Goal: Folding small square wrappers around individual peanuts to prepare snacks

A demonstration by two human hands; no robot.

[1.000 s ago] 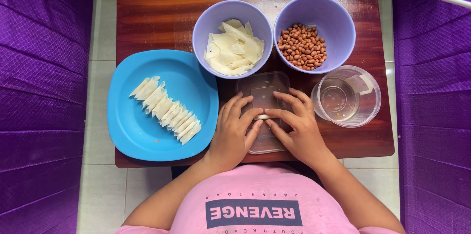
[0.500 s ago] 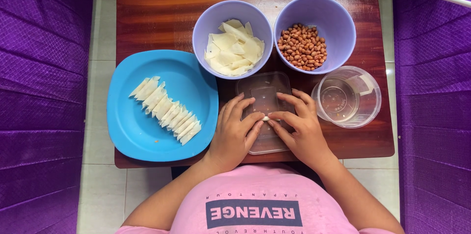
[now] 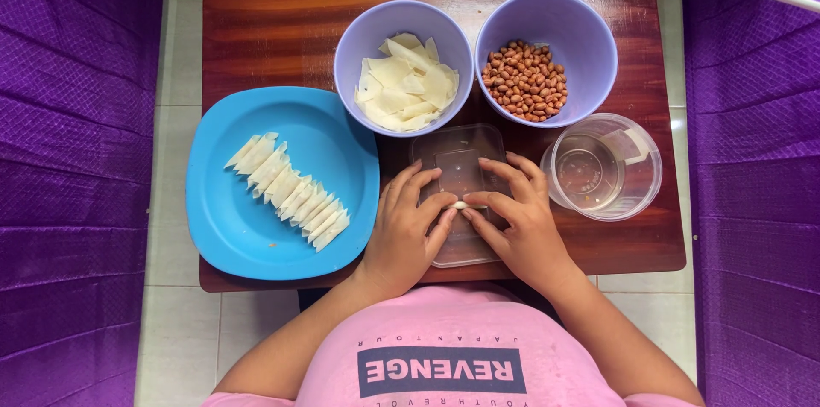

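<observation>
The small pale wrapper roll (image 3: 462, 204) sat at centre frame over a clear plastic lid (image 3: 457, 159), pinched between the fingertips of the left hand (image 3: 408, 223) and right hand (image 3: 517, 219). It looked light, soft and easily torn, best held gently at its ends.

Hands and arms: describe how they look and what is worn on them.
Both the left hand and the right hand are bare: no gloves, and no rings, watch or bracelets that I can see. The forearms are bare too. Short pink sleeves show only at the bottom edge, part of a pink T-shirt with a dark printed panel.
</observation>
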